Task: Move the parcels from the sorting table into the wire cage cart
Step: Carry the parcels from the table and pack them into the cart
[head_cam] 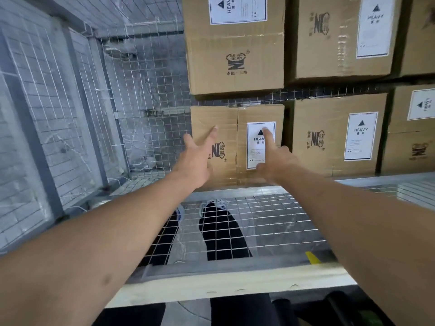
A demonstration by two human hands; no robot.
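- Both arms are stretched forward over the wire shelf [270, 215] of the cage cart [146, 128], toward a cardboard box [226, 128] set at the back on the lower tier.
- The box is seen against the rear mesh, at the left end of a row; a second box [334, 135] sits just beside it to the right, and a third [235, 55] rests on the tier above.
- The left hand [196, 158] is held with fingers spread; the forefinger tip appears to touch the brown face, though contact cannot be confirmed.
- The right hand [275, 158] is held with the forefinger extended onto the white label [255, 147]; the other fingers look partly curled and grasp nothing.
- Nothing is gripped by either hand; the box is judged to be pushed or squared into place, not carried.
- "HEAVY" is printed on the label, so considerable weight is to be expected.
- The carton is judged stiff at edges and corners, softer at mid-panel; a crease is visible on the left flap.
- The surface is dry cardboard with tape, so little slip is expected.
- A hold is best taken low at two opposite bottom edges, or flat palms are applied to the face for pushing.
- Finger pinching against the neighbouring box and mesh is a risk.
- The sorting table is not identifiable in view.
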